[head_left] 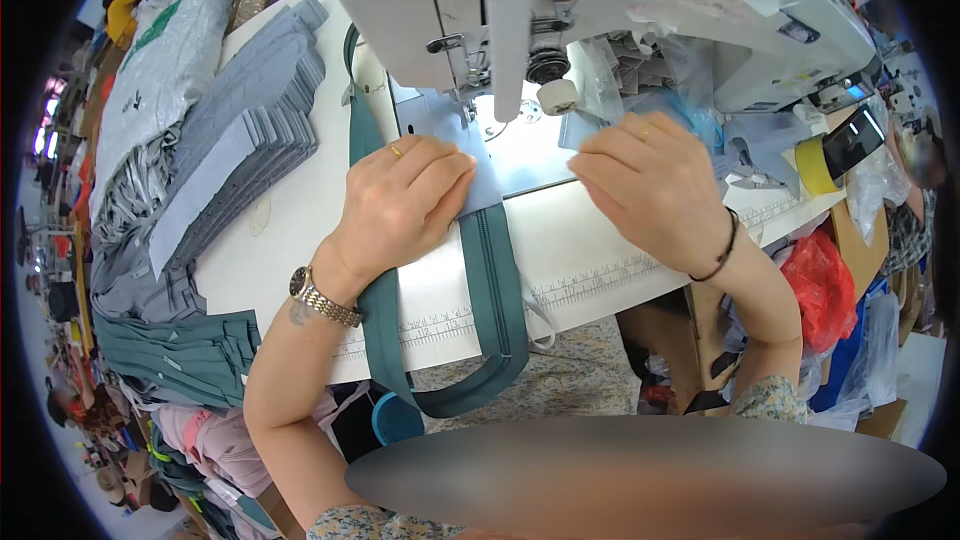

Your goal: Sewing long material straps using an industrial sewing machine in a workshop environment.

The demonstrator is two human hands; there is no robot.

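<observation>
My left hand (405,195) is closed, its fingers pressed together at the edge of a grey fabric piece (480,183) on the bed of the sewing machine (545,162). The piece lies below the needle and presser foot (470,112), over the end of a long green zipper strip (490,285). That strip hangs past the table's front edge in a loop and runs back up under my left hand. To the right of the needle, my right hand (650,190) hovers with bent fingers and thumb drawn together. What it holds, if anything, cannot be made out.
Stacked grey fabric pieces (235,175) lie on the left of the white table (285,280), with folded green strips (180,355) at its edge. A yellow tape roll (817,165), a phone (855,143) and scissors (745,160) are at the right. A printed ruler runs along the front.
</observation>
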